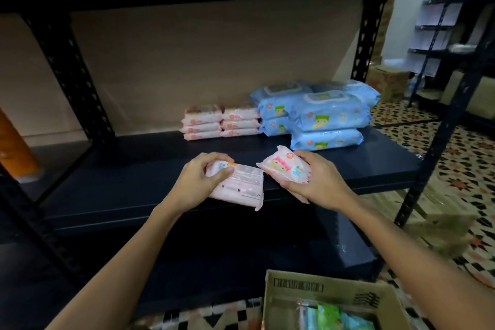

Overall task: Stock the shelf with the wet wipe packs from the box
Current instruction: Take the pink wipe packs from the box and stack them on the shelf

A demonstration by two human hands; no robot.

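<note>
a: step in hand?
b: placing. left hand [199, 178] is gripping a flat pink plastic wipe pack [238, 185], fingers curled over its end; right hand [313, 179] is clamping a small pink cartoon-printed pack [285, 167].
a: where?
b: both are hovering over the dark metal shelf [134, 182], just in front of the stacked pink packs [221, 122]. next is probably calling for setting them beside that stack.

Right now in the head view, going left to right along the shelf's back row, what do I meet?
Orange object at the far left edge → stacked pink packs → stacked blue packs.
</note>
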